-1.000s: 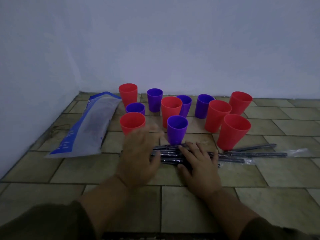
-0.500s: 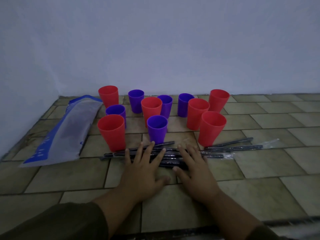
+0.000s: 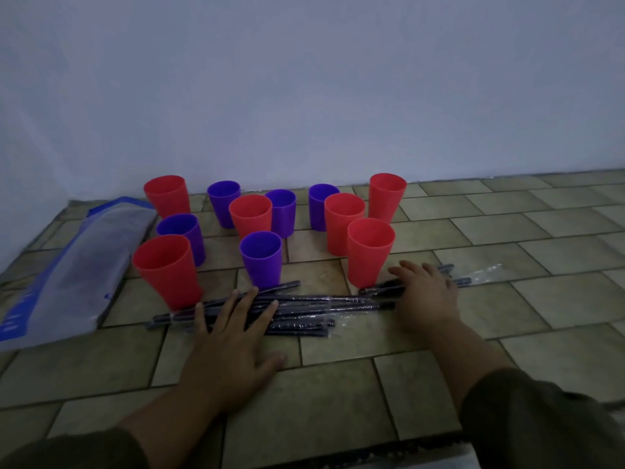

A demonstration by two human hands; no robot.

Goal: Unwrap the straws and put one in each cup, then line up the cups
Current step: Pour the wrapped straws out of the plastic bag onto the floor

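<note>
On the tiled floor [image 3: 507, 316], a left hand [image 3: 230, 340] with spread fingers [image 3: 236, 302] and a right hand [image 3: 427, 296] with close-set fingers press wrapped straws [image 3: 321, 304]; cups [image 3: 260, 257] stand just beyond the fingers.

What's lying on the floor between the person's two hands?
In the head view, a loose pile of dark straws in clear plastic wrappers stretches from under the left hand across to the right hand.
</note>
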